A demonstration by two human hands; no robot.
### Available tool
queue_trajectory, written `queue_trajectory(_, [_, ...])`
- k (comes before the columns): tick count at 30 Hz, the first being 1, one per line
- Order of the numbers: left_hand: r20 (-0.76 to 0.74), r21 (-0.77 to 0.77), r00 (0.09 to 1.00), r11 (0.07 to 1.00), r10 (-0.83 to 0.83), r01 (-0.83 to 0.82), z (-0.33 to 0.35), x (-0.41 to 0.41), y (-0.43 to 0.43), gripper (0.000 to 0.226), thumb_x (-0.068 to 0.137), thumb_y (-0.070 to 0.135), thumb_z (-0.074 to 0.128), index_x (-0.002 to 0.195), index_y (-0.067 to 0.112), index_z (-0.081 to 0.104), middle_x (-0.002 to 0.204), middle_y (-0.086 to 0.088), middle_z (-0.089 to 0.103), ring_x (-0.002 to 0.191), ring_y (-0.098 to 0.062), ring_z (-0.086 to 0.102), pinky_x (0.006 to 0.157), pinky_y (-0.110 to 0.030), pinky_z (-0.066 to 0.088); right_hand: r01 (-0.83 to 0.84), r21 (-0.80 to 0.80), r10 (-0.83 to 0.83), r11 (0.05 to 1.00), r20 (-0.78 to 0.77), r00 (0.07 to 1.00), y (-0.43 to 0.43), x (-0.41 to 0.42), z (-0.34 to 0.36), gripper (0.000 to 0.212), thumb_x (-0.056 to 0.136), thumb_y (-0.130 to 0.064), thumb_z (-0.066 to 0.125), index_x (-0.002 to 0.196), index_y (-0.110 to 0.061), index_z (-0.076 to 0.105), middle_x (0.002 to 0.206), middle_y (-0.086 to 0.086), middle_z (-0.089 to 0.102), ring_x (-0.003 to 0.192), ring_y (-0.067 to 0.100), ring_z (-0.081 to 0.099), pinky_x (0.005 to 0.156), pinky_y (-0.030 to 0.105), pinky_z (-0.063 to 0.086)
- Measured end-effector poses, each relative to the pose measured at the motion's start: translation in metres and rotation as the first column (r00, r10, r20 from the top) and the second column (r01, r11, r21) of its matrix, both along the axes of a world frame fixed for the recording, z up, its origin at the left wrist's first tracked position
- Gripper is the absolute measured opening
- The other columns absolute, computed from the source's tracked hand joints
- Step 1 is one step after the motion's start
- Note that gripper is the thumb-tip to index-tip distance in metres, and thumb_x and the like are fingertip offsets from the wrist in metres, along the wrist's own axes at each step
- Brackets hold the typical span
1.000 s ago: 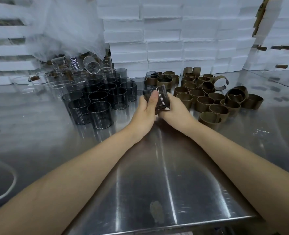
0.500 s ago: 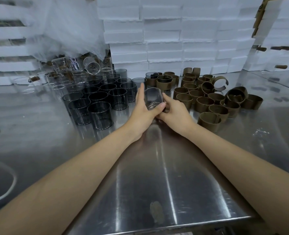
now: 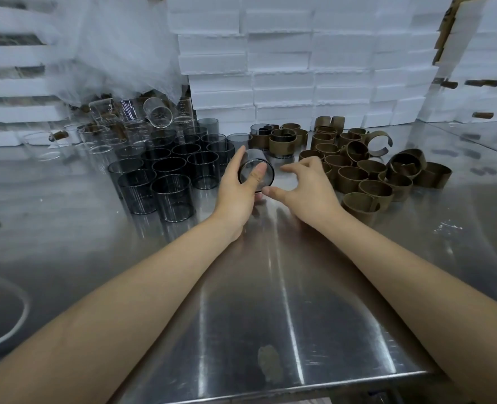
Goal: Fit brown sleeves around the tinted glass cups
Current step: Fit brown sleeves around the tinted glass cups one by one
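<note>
The left hand [image 3: 235, 188] held one tinted glass cup [image 3: 256, 170] tilted on its side, w/ the open mouth turned toward the camera; the thumb lay across the mouth and the fingers were wrapped behind the wall. The cup was lifted just above the steel surface [image 3: 270, 287], between the two groups of things. The right hand [image 3: 308, 189] was just beside the cup, not touching it as far as I could see, fingers curved and apart, holding nothing.

On the left side stood the bare tinted cups [image 3: 171, 170], upright and packed close together, approx. in rows. Behind them were some clear glasses [image 3: 156, 113], a few lying on the side, under a white plastic sheet [image 3: 119, 48]. On the right lay the brown sleeves [image 3: 366, 173], many of them, some upright, some leaning on each other. Two cups w/ sleeves already on [image 3: 282, 141] stood behind the hands. White foam boxes [image 3: 282, 68] were stacked at the back.
</note>
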State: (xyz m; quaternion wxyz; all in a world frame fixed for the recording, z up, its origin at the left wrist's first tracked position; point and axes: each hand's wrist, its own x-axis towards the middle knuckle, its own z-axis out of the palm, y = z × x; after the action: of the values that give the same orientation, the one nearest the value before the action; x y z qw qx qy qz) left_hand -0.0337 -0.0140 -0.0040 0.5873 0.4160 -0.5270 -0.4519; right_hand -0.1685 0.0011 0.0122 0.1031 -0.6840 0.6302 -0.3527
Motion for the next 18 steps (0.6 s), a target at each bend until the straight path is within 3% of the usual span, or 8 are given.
queue_trajectory(3, [-0.009,0.020,1.000,1.000,0.018,-0.018,-0.0014,0.0004,-0.0029,0.060,0.096,0.033,0.061,0.150,0.030,0.035,0.153,-0.002,0.038,0.089,-0.003,0.067,0.057,-0.016,0.051,0.090,0.129,-0.079,0.988,-0.085,0.993,0.0006,-0.0016,0.0023,0.084,0.080,-0.066,0.061,0.144,-0.016,0.039,0.151,0.012,0.021,0.130,0.031,0.044,0.102,0.043,0.041])
queue_trajectory(5, [0.005,0.037,1.000,0.999,0.025,-0.025,-0.0018,0.0009,-0.0040,0.060,0.095,0.037,0.061,0.150,0.030,0.036,0.153,-0.001,0.038,0.101,-0.009,0.063,0.058,-0.016,0.051,0.144,0.209,-0.103,0.967,-0.195,0.975,0.0004,-0.0010,0.0032,0.089,0.081,-0.072,0.052,0.146,-0.014,0.034,0.154,0.017,0.020,0.136,0.036,0.034,0.104,0.047,0.037])
queue_trajectory(9, [0.027,0.048,0.998,0.998,0.048,-0.050,-0.0024,0.0014,-0.0048,0.062,0.094,0.040,0.061,0.149,0.026,0.037,0.151,-0.001,0.039,0.065,0.004,0.067,0.053,-0.018,0.051,0.114,0.211,-0.073,0.971,-0.195,0.978,0.0026,-0.0020,0.0072,0.091,0.082,-0.072,0.051,0.147,-0.011,0.030,0.149,0.015,0.030,0.136,0.034,0.032,0.107,0.047,0.037])
queue_trajectory(11, [0.043,0.056,0.997,0.996,0.060,-0.063,-0.0021,0.0018,-0.0051,0.059,0.095,0.041,0.061,0.148,0.025,0.040,0.149,-0.001,0.043,0.056,0.006,0.065,0.058,-0.023,0.053,0.094,0.211,-0.057,0.973,-0.176,0.983,0.0034,-0.0031,0.0090,0.092,0.082,-0.070,0.053,0.148,-0.011,0.028,0.148,0.015,0.030,0.135,0.034,0.035,0.105,0.047,0.039])
queue_trajectory(15, [-0.001,0.079,0.998,0.995,0.060,-0.059,0.0015,0.0025,-0.0028,0.047,0.096,0.037,0.061,0.138,0.017,0.052,0.135,-0.006,0.055,0.057,-0.004,0.068,0.055,-0.022,0.055,0.058,0.184,-0.018,0.981,-0.212,0.977,0.0052,0.0001,0.0087,0.084,0.087,-0.067,0.048,0.148,-0.013,0.027,0.147,0.014,0.033,0.133,0.035,0.038,0.103,0.045,0.039])
queue_trajectory(18, [-0.084,0.094,0.996,0.995,0.028,-0.020,0.0041,0.0046,0.0012,0.036,0.095,0.032,0.063,0.124,0.011,0.062,0.116,-0.010,0.065,0.065,-0.015,0.073,0.062,-0.025,0.059,0.069,0.154,-0.020,0.986,-0.297,0.955,0.0068,0.0007,0.0070,0.073,0.091,-0.067,0.036,0.136,-0.010,0.043,0.136,0.016,0.041,0.123,0.037,0.046,0.096,0.045,0.041])
